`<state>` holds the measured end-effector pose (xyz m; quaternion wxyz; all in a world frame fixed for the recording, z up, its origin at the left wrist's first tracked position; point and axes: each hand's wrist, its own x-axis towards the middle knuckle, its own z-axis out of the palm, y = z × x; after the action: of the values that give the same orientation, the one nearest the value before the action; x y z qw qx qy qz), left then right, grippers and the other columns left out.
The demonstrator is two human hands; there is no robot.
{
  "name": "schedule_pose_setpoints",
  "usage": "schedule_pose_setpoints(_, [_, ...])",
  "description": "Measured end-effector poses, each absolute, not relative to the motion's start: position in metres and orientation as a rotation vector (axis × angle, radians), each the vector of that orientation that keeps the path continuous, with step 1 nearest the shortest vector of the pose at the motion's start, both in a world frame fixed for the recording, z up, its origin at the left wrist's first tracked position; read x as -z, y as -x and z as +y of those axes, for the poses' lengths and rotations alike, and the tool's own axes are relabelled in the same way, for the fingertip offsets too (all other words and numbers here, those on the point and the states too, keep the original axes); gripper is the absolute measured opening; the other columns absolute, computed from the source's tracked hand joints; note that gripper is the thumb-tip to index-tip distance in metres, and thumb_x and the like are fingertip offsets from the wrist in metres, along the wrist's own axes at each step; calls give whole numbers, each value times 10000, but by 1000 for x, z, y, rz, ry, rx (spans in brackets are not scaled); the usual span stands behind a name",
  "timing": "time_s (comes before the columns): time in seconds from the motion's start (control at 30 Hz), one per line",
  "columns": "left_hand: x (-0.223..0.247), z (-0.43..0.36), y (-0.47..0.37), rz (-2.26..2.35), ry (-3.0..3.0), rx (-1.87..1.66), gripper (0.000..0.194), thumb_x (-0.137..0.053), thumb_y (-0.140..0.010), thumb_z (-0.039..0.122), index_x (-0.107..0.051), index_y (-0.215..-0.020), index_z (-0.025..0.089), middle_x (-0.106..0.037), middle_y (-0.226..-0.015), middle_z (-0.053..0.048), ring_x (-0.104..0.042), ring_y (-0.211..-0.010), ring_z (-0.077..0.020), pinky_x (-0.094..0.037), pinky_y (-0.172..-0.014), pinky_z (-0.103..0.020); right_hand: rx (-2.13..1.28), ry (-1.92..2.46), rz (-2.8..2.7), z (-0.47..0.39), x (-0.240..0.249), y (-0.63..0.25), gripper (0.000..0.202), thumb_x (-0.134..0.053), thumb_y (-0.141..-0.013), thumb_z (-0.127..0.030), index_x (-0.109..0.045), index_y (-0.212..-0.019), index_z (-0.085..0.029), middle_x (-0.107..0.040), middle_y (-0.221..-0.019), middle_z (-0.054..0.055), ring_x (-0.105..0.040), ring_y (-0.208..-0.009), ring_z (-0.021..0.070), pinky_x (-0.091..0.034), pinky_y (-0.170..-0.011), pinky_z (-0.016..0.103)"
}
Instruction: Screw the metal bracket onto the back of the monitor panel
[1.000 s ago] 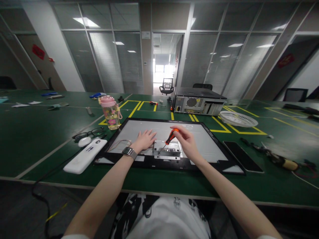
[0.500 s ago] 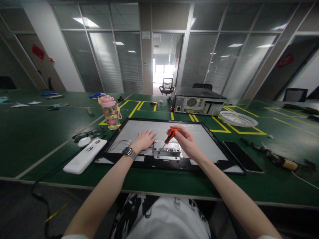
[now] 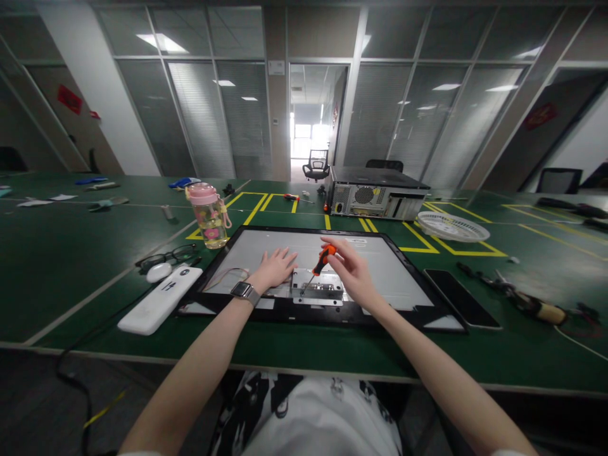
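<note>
A flat display panel (image 3: 247, 250) with a black frame and grey back lies on the table in front of me. On its near middle sits a silver metal bracket (image 3: 327, 292). My right hand (image 3: 354, 272) has its fingers around the top of an orange and black screwdriver (image 3: 324, 259). The screwdriver leans, its shaft running down to the bracket's left end; whether the tip sits in a screw is too small to tell. My left hand (image 3: 274, 267), with a watch at the wrist, lies flat with fingers spread on the panel, just left of the bracket.
A white power bank (image 3: 160, 301), glasses (image 3: 166, 255) and a pink-lidded bottle (image 3: 209, 215) stand left of the panel. To the right lie a black phone (image 3: 460, 297) and cabled parts (image 3: 541, 307). Behind are a computer case (image 3: 377, 193), a white basket (image 3: 453, 227) and another screwdriver (image 3: 292, 197).
The fingers of my right hand have shifted and loosened slightly around the screwdriver handle. The screwdriver stays at the bracket's left end, and my left hand keeps its place.
</note>
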<state>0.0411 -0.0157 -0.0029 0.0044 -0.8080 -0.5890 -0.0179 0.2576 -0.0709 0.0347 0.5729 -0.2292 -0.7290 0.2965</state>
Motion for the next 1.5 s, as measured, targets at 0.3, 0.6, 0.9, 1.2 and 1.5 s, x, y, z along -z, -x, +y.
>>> schedule_pose_setpoints(0.3, [3, -16, -41, -1829, 2524, 48, 484, -313, -1007, 387, -352, -1475, 272, -310, -1576, -111, -276, -1450, -334, -262, -1110, -638, -678, 623, -1595, -69, -31, -256, 244, -639, -881, -305, -656, -1125, -307, -571, -1044, 43, -588, -942, 181, -564, -761, 302])
schedule_pose_setpoints(0.6, [0, -18, -42, -1841, 2536, 41, 491, -308, -1008, 383, -342, -1483, 264, -303, -1579, -117, -277, -1449, -336, -254, -1112, -642, -671, 623, -1619, -69, -29, -253, 333, -658, -863, -287, -615, -1191, -322, -574, -1020, 33, -607, -901, 179, -574, -807, 346])
schedule_pose_setpoints(0.9, [1, -19, -43, -1841, 2524, 51, 494, -313, -1006, 386, -339, -1484, 263, -314, -1573, -124, -280, -1449, -330, -258, -1116, -633, -717, 523, -1802, -68, -27, -255, 519, -535, -934, -243, -401, -1433, -292, -615, -1102, 66, -673, -876, 166, -573, -873, 392])
schedule_pose_setpoints(1.2, [5, -15, -39, -1822, 2524, 48, 485, -306, -1003, 380, -348, -1477, 284, -320, -1572, -110, -285, -1446, -332, -259, -1107, -644, -464, 626, -1565, -65, -33, -263, 427, -680, -851, -271, -531, -1251, -279, -633, -897, -1, -646, -734, 160, -579, -713, 346])
schedule_pose_setpoints(1.5, [12, -7, -35, -1811, 2537, 46, 500, -286, -1005, 392, -333, -1489, 275, -297, -1582, -112, -267, -1450, -350, -264, -1102, -657, -143, 716, -1585, -62, -36, -271, 296, -633, -872, -257, -588, -1164, -245, -584, -882, 15, -582, -713, 150, -528, -655, 314])
